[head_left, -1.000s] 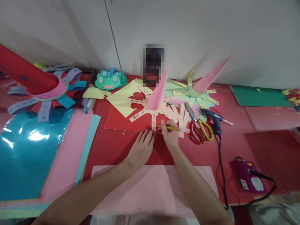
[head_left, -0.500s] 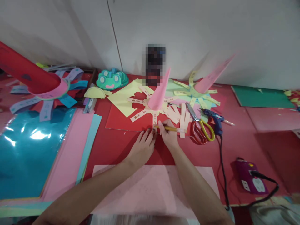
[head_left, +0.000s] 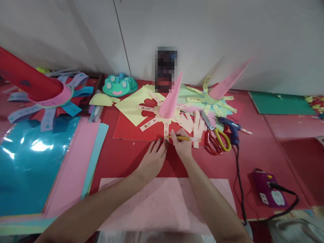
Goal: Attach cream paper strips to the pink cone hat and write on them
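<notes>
My right hand (head_left: 182, 143) grips a yellow pen (head_left: 186, 138), its tip on the lower end of a pale paper strip (head_left: 166, 128) lettered with two Bs. My left hand (head_left: 155, 154) lies flat, fingers stretched, with its fingertips by the bottom of that strip. The strip is one of several rays around a pink paper cone (head_left: 170, 103), which stands on a scalloped cream base. Letters and small stars mark other rays. Beneath them lies a red sheet (head_left: 126, 130). Loose pale strips (head_left: 198, 126) rest right of my right hand.
Scissors (head_left: 218, 140) and a blue glue gun (head_left: 231, 128) with a cord lie to the right, near a purple power socket (head_left: 270, 190). Another pink cone (head_left: 230, 81) stands behind. Green frog cutouts (head_left: 118, 86), a red cone (head_left: 30, 76) and paper sheets (head_left: 73, 168) are on the left.
The second B on the strip shows more fully, and the pen tip sits just below it. Both hands keep nearly the same place; the view has shifted slightly.
</notes>
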A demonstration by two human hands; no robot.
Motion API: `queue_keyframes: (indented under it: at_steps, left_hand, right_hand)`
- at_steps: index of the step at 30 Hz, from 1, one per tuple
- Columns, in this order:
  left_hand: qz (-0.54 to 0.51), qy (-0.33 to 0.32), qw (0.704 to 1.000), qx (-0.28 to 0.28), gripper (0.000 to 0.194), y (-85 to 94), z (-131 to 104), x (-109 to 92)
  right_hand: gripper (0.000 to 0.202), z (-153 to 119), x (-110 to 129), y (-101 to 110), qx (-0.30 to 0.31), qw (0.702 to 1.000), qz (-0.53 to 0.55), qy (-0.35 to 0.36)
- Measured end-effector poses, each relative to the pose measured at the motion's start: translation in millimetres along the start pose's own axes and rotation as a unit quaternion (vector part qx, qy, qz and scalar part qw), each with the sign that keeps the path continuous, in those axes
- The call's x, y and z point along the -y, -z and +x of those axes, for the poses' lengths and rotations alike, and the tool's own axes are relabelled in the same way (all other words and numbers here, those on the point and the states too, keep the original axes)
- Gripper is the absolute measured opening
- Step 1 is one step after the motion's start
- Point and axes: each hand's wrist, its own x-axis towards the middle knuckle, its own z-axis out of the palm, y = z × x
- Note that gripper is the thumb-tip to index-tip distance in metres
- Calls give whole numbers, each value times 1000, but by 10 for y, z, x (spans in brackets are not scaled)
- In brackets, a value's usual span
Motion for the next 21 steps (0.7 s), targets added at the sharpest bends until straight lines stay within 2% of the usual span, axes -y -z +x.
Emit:
queue_keyframes:
  at_steps: [13,21]
  left_hand:
    - [16,-9,1000,-18,40,20,5,2]
    - [1,-7,1000,1,41,22,1,1]
  right_hand:
    - [34,1,12,1,38,999,3,-16]
    - [39,7,30,2,-9,1000,-26,-13]
